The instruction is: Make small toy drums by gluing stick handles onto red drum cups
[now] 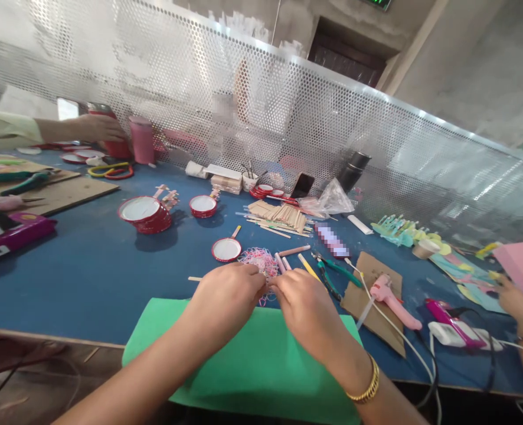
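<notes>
My left hand [228, 295] and my right hand [308, 310] meet at the near side of a tangled pile of thin pink and white loops [259, 258], like small rubber bands. Both have their fingers pinched together, and what lies between the fingertips is too small to tell. Beneath my forearms, a green sheet [252, 360] overlaps the table's front edge. Just beyond my left hand lies a round, red-rimmed white disc [226, 249] with a stick poking out. Pink and yellow sticks [308, 267] and green-handled pliers [343, 271] lie beyond my right hand.
Stacked red-rimmed drum shapes [144, 213] stand at left. Wooden sticks [281, 213] are heaped centrally. At right, a pink glue gun [388, 292] rests on cardboard [370, 265], near cables and a power strip [456, 333]. Other people's hands appear at a red bottle [115, 147] and pink sheet [522, 265].
</notes>
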Demonstrator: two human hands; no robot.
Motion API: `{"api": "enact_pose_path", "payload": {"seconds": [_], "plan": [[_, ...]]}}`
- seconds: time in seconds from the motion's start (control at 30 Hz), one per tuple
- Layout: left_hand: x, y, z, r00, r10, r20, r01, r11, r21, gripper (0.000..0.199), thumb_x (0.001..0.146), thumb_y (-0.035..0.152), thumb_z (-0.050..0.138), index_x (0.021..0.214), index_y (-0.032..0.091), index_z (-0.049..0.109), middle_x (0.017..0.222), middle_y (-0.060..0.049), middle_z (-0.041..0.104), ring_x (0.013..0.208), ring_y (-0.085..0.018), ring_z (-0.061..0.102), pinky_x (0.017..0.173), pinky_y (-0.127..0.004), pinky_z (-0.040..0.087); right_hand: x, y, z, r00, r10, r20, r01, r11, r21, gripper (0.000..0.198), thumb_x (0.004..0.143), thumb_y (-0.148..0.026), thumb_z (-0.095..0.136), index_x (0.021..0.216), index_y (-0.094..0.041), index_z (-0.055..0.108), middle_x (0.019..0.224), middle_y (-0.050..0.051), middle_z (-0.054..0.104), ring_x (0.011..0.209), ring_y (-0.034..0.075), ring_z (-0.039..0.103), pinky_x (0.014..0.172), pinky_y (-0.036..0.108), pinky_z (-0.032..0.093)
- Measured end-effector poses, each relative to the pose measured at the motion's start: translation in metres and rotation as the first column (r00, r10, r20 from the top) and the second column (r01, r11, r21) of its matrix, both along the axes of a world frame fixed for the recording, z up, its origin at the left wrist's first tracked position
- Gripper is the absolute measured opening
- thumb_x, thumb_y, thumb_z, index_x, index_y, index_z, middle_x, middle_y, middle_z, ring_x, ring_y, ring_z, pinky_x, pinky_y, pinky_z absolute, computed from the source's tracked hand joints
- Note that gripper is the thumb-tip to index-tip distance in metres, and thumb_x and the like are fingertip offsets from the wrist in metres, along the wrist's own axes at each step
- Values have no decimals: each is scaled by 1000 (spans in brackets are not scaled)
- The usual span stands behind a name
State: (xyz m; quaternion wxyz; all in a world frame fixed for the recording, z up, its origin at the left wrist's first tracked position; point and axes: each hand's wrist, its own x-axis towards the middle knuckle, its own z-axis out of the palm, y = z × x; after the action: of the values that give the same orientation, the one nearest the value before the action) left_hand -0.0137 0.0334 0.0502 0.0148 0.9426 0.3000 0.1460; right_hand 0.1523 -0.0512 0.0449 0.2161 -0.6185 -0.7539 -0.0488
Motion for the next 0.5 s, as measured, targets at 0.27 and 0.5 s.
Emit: {"api": "enact_pose_path", "payload": {"seconds": [0.27, 0.5], "plan": [[1, 0, 6, 999, -41, -25, 42, 999, 16, 20, 95, 15, 59, 92, 24, 76, 87, -3, 74, 81, -24, 70, 69, -33, 50, 5, -2, -13, 994, -60, 89, 52, 995, 89, 27, 100, -8, 52, 77, -19, 60, 79, 3, 62, 74, 20, 55, 67, 34, 33], [9, -6, 10, 997, -59, 45, 60, 998, -24, 25, 93, 8, 54, 88, 21, 74, 88, -3, 75, 82, -23, 69, 71, -34, 49, -1, -4, -8, 994, -92, 50, 81, 978, 192, 30, 96, -3, 50, 71, -19, 58, 72, 4, 60, 70, 19, 52, 66, 33, 32]]}}
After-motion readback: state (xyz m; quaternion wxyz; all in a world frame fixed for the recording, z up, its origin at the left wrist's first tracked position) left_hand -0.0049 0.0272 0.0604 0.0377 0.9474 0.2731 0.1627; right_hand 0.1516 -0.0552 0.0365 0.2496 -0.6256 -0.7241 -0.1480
